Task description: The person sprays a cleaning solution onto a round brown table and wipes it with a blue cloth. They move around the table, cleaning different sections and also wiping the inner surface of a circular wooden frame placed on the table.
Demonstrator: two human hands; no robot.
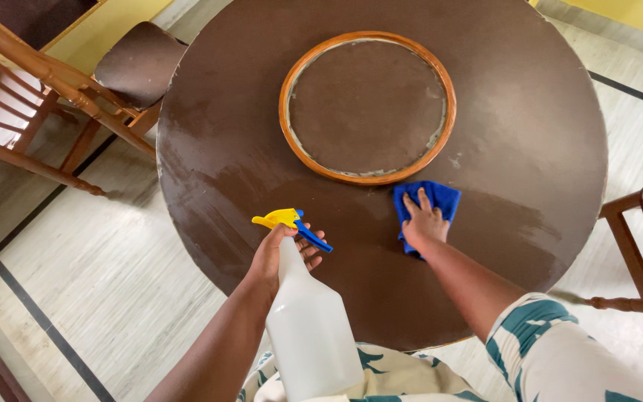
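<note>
A round brown worktop (530, 112) carries a wood-rimmed turntable (370, 108) at its centre. Over the near edge, the left hand (280, 257) grips a white spray bottle (310, 327); the right hand (424, 223), fingers spread, presses a blue cloth (440, 197) flat beside the turntable's rim.

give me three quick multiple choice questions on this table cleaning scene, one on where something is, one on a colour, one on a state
1. Where does the blue cloth lie?
A. on the floor
B. on the round table, just below the orange-rimmed centre disc
C. on a chair seat

2. What colour is the spray bottle nozzle?
A. red and white
B. green
C. yellow and blue

3. How is the right hand?
A. pressed flat on the cloth
B. raised in the air
C. gripping a chair

Answers: 1 B, the cloth sits on the tabletop beside the disc's rim. 2 C, a yellow top with a blue trigger shows above the left hand. 3 A, its spread fingers rest on the cloth.
</note>
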